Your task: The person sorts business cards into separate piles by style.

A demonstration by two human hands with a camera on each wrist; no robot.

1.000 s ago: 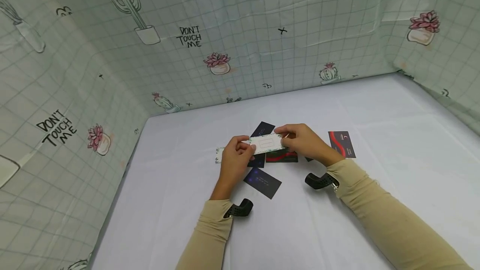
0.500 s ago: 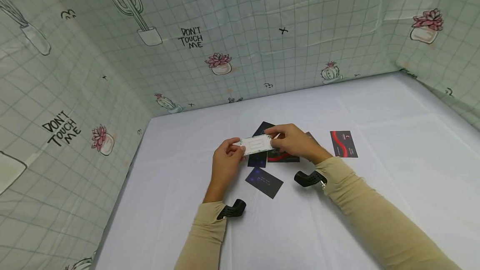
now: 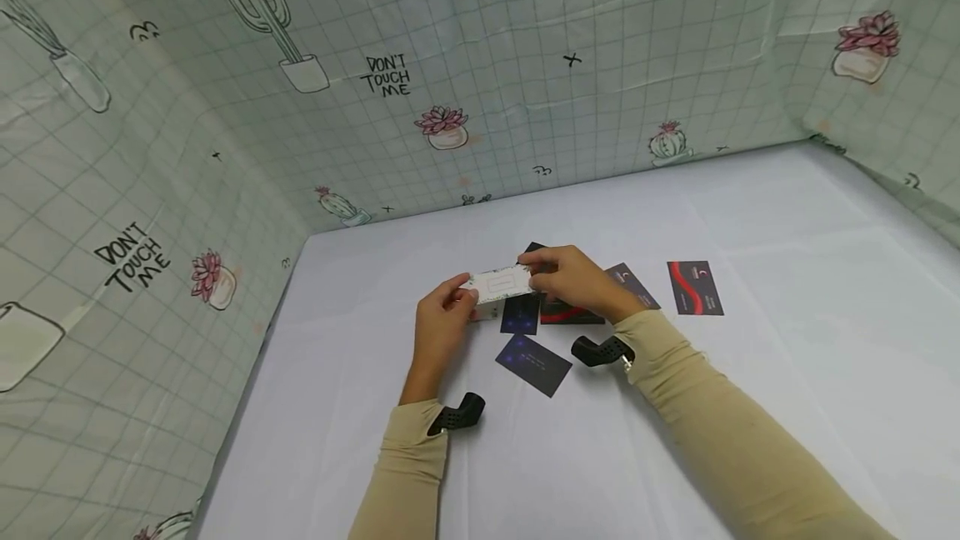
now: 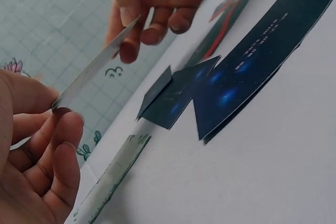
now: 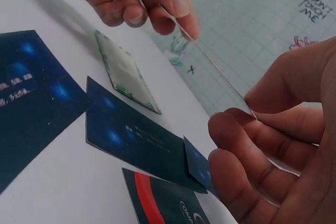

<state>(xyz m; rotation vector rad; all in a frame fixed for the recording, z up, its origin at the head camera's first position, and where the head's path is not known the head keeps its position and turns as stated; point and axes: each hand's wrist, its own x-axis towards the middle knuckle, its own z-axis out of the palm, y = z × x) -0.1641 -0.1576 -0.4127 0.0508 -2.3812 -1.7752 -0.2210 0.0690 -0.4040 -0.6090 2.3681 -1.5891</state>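
Note:
A white card with a green leafy border [image 3: 498,280] is held above the table between both hands. My left hand [image 3: 437,325] pinches its left end between thumb and fingers. At the other end, my right hand [image 3: 576,283] pinches it the same way; in both wrist views the card [image 4: 94,69] appears nearly edge-on. Below lies a second white leafy card [image 5: 128,72], partly covered by the left hand in the head view. Just right of it is a dark blue card [image 3: 519,317]. A dark card with a red wave [image 3: 570,315] lies partly under the right hand.
Nearer the person lies another dark blue card [image 3: 534,365], at a slant. A dark card [image 3: 633,286] shows beside the right hand, and a red-waved card [image 3: 695,287] lies farther right. The white-covered table [image 3: 600,457] meets a patterned cloth wall [image 3: 510,107] behind.
Both hands have carried the held white card leftward, from over the dark cards to above the second white card. The cards on the table appear to have stayed put.

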